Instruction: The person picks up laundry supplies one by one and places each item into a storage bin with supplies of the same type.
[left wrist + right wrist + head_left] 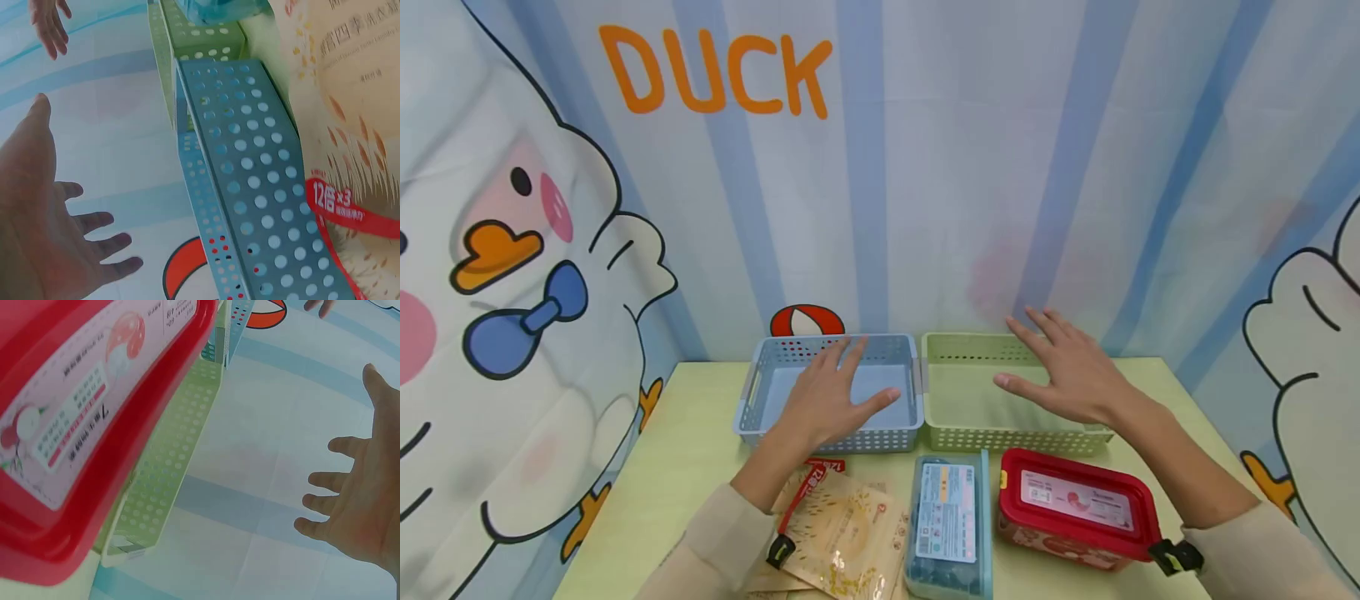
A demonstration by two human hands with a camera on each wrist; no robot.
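Observation:
Over the blue basket at the back left, my left hand is held with fingers spread and nothing in it. My right hand, likewise spread and holding nothing, hovers over the green basket. Both baskets have perforated walls and stand side by side; the floor I see in each is bare. In front of them lie beige printed packets below my left wrist, a blue-lidded plastic box in the middle, and a red-lidded tub near my right forearm. The left wrist view shows "12倍" on a packet.
The pale yellow-green table ends at a hanging curtain behind the baskets, printed with blue stripes and cartoon ducks. Dark straps circle both sleeves at the wrists.

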